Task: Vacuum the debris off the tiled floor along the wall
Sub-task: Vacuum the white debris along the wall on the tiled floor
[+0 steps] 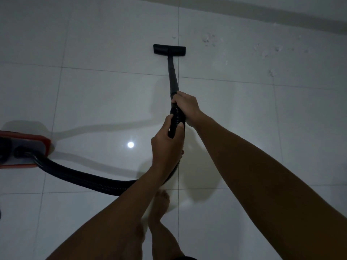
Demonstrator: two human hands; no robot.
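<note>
Debris (212,40) is scattered as pale flecks across the glossy tiled floor (105,94) close to the wall (281,14), to the right of the floor nozzle (169,50) and apart from it. The nozzle, black and flat, is set on the tiles at a grout line, short of the wall. From it a black wand (172,76) is angled back toward the person. The upper end of the wand, where the ribbed hose (88,179) begins, is gripped by the right hand (185,106) with its fingers wrapped round it. Just behind, the hose is held by the left hand (165,145), thumb and fingers curled round it. The hose is looped under the left forearm and run leftward to a red-trimmed vacuum canister (24,149) standing on the floor at the left edge. A bare foot (159,205) is seen on the tiles below the arms. A small bright light reflection (130,144) is shown on the floor near the left hand.
</note>
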